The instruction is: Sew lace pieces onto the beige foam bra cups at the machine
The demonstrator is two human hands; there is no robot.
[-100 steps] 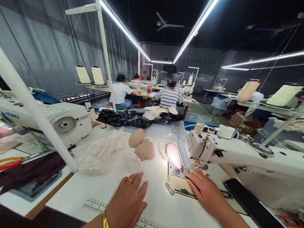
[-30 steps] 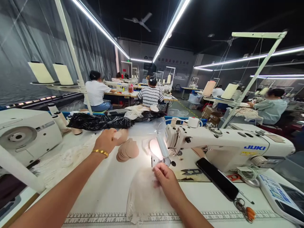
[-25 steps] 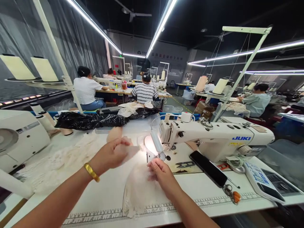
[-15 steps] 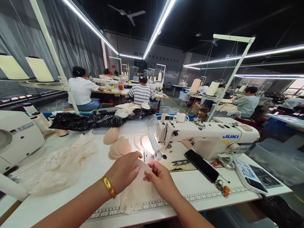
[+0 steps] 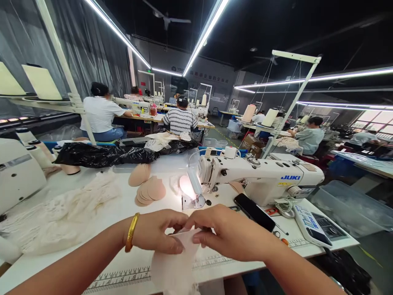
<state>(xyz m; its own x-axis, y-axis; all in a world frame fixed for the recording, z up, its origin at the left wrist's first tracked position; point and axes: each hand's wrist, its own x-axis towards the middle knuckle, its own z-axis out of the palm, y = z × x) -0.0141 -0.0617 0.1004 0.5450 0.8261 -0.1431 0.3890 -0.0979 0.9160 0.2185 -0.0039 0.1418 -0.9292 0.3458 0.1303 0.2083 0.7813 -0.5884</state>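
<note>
A pale, thin piece of fabric [image 5: 175, 266] hangs from both my hands over the front edge of the table. My left hand [image 5: 156, 231], with a gold bangle at the wrist, pinches its upper left part between thumb and fingers. Close beside it, my right hand [image 5: 221, 231] grips the upper right part, thumb toward me. Both hands are in front of the lit needle area of a white sewing machine [image 5: 260, 172]. Round beige fabric pieces [image 5: 151, 190] lie stacked behind my left hand, and more beige pieces [image 5: 139, 175] sit just beyond them.
Cream lace cloth [image 5: 67, 209] is heaped at left. A black plastic bag [image 5: 89, 155] lies along the back. To the right are a phone [image 5: 254, 211], a white box-shaped device [image 5: 311, 225] and a clear bin [image 5: 353, 209]. A printed ruler [image 5: 123, 278] runs along the front edge. Co-workers sit further off.
Both hands have come nearer to me with the fabric, which now hangs lower over the table edge. My right hand has turned over, its back now facing up. The view has shifted slightly.
</note>
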